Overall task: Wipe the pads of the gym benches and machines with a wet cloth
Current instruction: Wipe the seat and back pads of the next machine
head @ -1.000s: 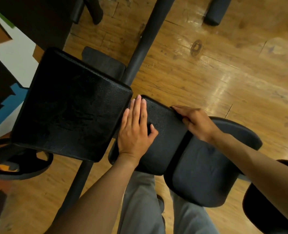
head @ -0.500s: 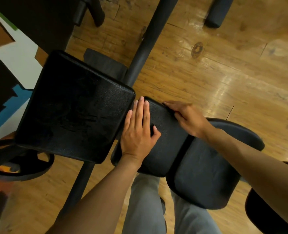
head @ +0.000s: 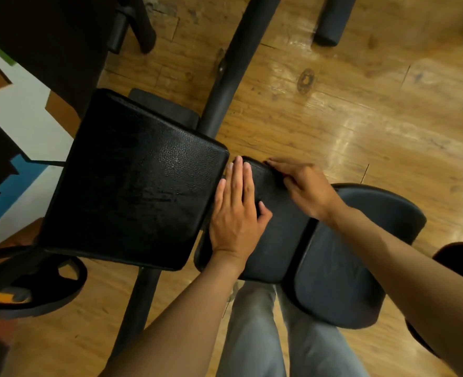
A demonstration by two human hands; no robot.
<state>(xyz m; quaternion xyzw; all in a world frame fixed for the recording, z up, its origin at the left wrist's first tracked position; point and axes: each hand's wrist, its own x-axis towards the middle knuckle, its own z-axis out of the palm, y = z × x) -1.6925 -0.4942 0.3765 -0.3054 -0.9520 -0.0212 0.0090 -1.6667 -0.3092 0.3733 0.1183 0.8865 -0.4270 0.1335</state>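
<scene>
Glossy wooden flooring (head: 333, 126) runs under everything, its planks catching pale streaks of light and carrying a dark round knot mark (head: 305, 80) toward the far side. Nearest the camera, grey trouser legs (head: 255, 330) stand on the boards, with both bare forearms reaching forward above them. Just beyond, a rounded dark-grey seat pad (head: 341, 268) sits to the right, and touching its left edge is a narrower black middle pad (head: 276, 240). On that middle pad the left hand (head: 235, 210) lies flat, palm down, fingers straight and pressed together with the thumb angled out to the right; its fingertips reach the pad's far edge. The right hand (head: 303, 186) rests on the same pad's far right corner, fingers extended and close together along the edge; whether anything lies under it cannot be told, and no cloth can be made out. Left of the hands, a large square black pad (head: 135, 180) with a pebbled, slightly shiny surface sits just beside the middle pad, higher in the view. A dark metal frame tube (head: 233, 66) runs diagonally beneath the pads and on across the floor. Low at the left edge lies a black weight plate (head: 70, 284). Farther off, a dark cylindrical roller (head: 333, 20) lies near the top, and at the far left a wall (head: 21, 104) painted in white, brown, blue and black shapes meets the floor.
</scene>
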